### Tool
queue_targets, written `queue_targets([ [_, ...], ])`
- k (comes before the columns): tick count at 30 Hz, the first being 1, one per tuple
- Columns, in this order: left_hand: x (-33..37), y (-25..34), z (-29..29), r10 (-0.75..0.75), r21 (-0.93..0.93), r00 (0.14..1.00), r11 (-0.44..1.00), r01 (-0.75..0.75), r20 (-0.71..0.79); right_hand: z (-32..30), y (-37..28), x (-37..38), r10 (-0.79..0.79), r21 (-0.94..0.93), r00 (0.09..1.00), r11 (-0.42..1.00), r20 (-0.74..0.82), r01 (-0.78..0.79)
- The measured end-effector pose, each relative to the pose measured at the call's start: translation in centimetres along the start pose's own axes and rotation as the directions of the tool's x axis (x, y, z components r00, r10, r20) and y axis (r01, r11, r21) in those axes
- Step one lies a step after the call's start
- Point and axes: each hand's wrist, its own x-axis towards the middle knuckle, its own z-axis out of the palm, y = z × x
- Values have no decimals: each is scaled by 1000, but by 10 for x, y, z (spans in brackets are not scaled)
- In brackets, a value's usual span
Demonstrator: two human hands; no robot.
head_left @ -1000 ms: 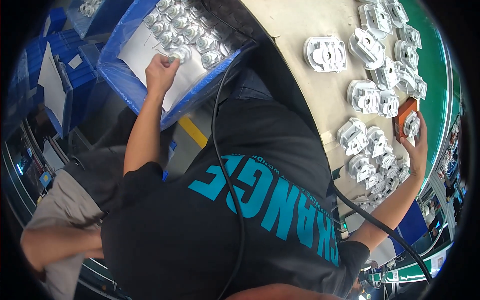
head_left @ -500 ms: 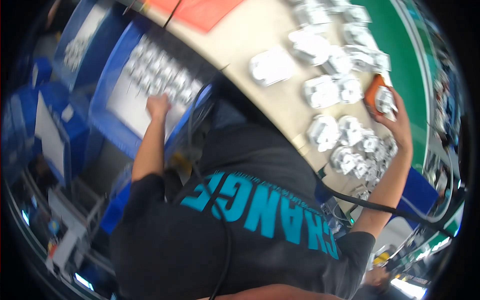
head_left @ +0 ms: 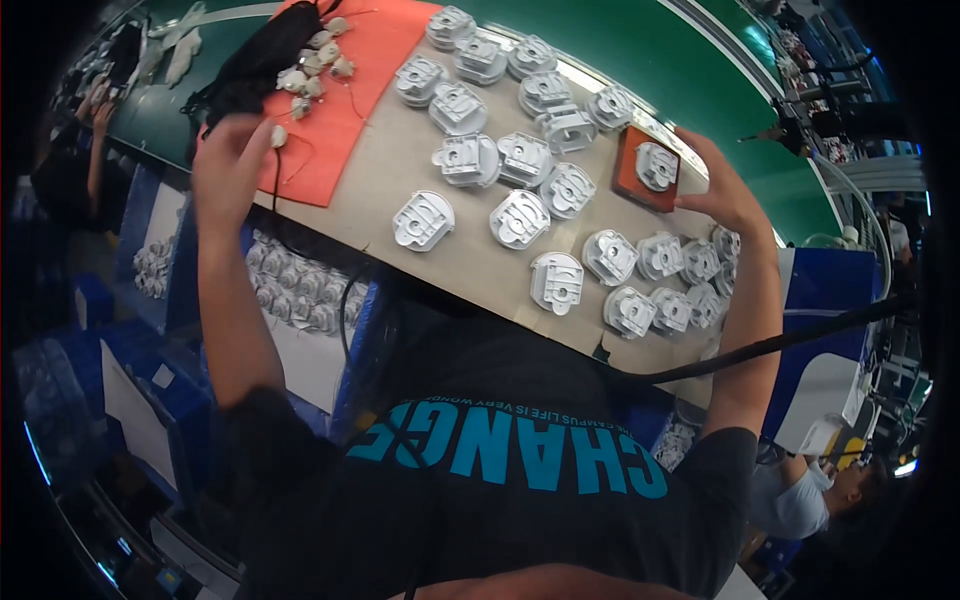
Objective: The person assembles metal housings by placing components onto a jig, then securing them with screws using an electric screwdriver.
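My left hand (head_left: 228,165) is over the edge of an orange sheet (head_left: 330,165), its thumb apart from the fingers. A small off-white part with a thin wire (head_left: 278,136) lies right beside the thumb; the fingertips are partly lost against a black cloth-like bundle (head_left: 262,62). My right hand (head_left: 728,190) is spread around the right side of an orange-red block (head_left: 632,178). Its thumb meets the block's near corner, while the palm stays apart from it. On the block sits a white plastic housing (head_left: 656,165).
Several similar white housings (head_left: 520,217) stand across the beige tabletop (head_left: 375,222). More small wired parts (head_left: 312,65) lie on the orange sheet. A green conveyor belt (head_left: 640,50) runs behind. Below the table edge, a blue bin (head_left: 352,345) holds housings. A black cable (head_left: 770,345) crosses my right forearm.
My left hand has left the blue bin of housings and come up to the orange sheet. The right hand's fingers have spread from their hold on the block. The view has shifted.
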Motion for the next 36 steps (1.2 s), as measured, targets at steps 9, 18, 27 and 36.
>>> queue_targets([
  [9, 128, 2, 95, -26, 711, 887, 609, -352, 461, 10, -8, -31, -38, 44, 991, 998, -126, 43],
  [18, 121, -17, 100, 4, 749, 912, 569, -340, 411, 15, 4, -47, -31, 126, 989, 991, -142, 49],
  [27, 141, 42, 65, 267, -281, 946, 936, -211, 182, 26, 40, -46, -203, -30, 941, 979, -270, 203],
  [36, 59, 203, 238, 560, -333, 545, 822, -463, 624, 37, 49, -50, -142, -84, 885, 990, -442, 117],
])
